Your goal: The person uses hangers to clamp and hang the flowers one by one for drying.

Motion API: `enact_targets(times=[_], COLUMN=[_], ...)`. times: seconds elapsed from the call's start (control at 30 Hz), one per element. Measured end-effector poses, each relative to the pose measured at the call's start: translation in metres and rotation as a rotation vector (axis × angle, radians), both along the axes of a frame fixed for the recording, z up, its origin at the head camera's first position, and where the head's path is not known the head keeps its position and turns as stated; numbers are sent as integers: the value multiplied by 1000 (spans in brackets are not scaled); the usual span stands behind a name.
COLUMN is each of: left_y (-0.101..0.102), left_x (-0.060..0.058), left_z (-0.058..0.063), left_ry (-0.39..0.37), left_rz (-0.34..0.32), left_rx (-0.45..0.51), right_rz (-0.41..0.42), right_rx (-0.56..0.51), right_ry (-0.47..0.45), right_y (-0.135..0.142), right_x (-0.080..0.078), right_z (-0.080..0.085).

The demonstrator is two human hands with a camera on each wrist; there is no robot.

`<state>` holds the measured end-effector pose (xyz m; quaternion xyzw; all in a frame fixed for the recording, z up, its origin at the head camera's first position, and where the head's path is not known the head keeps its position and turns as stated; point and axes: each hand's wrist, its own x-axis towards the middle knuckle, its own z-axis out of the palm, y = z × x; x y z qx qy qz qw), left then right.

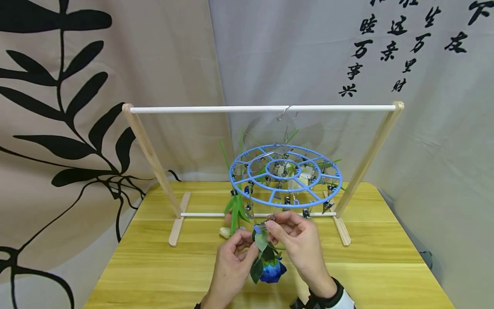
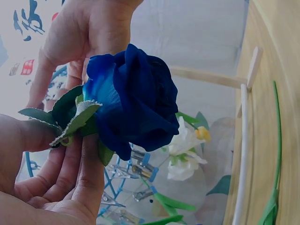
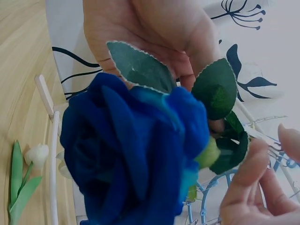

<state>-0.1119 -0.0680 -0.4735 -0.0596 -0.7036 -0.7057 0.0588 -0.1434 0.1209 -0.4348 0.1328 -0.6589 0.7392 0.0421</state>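
Observation:
A blue artificial rose [image 1: 272, 272] hangs bloom down in front of a round blue clip hanger [image 1: 335, 171]. Its green leaves [image 1: 261, 241] stick out around the stem. My left hand [image 1: 233, 262] pinches the rose by its stem just under the leaves. With thumb and fingertips my right hand [image 1: 299, 246] grips a metal clip [image 1: 260, 227] above the stem. The clip's blue-tipped end touches the top of the stem; whether it bites on it cannot be made out. In the left wrist view the open petals of the rose [image 2: 140, 101] face the camera.
The hanger hangs from a white rod [image 1: 216, 110] on a wooden stand [image 1: 152, 159]. Several metal clips dangle from it, some with green stems and white flowers [image 2: 185, 154]. A white tulip [image 3: 36, 155] with green leaves hangs at the hanger's left. Below lies a wooden table [image 1: 154, 270].

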Motion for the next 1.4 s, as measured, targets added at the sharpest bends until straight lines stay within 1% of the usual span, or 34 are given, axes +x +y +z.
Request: enact_targets(times=[0.1,0.2,0.3,0.5,0.6,0.7,0.8,0.9,0.97,1.03,1.23,1.4], left_y=[-2,-4,-6,-12,-15,-17,-20,-24,-27,-30,-40,-44], left_x=[0,0,0,-4,-7,-10,-14,-19,-23,-26,-32,-37], left_z=[-1,-2,-2,-1,-1,-1,-2,-3,-4,-4,-3,-3], left_ry=[-8,-22,-32,-20,-21,-15,-10,1,3,1,-14,-8], left_rz=[18,34,41,53,70,89,117,140,153,161,173,182], left_rx=[4,5,4,5,2,2,-6,-13,-16,-21,-36,-45], right_rz=[-23,-20,1,57,87,103,111,122,125,105,5,-52], right_rx=[52,107,154,227,268,322,384,447,489,544,757,913], right_ry=[13,49,93,201,233,245,245,216,179,156,162,96], right_y=[0,0,1,8,12,15,19,25,30,36,47,53], right_x=[2,4,4,2,2,2,2,-1,-4,-9,-28,-36], right_z=[-1,-3,-9,-22,-29,-35,-41,-48,-54,-63,-95,-117])
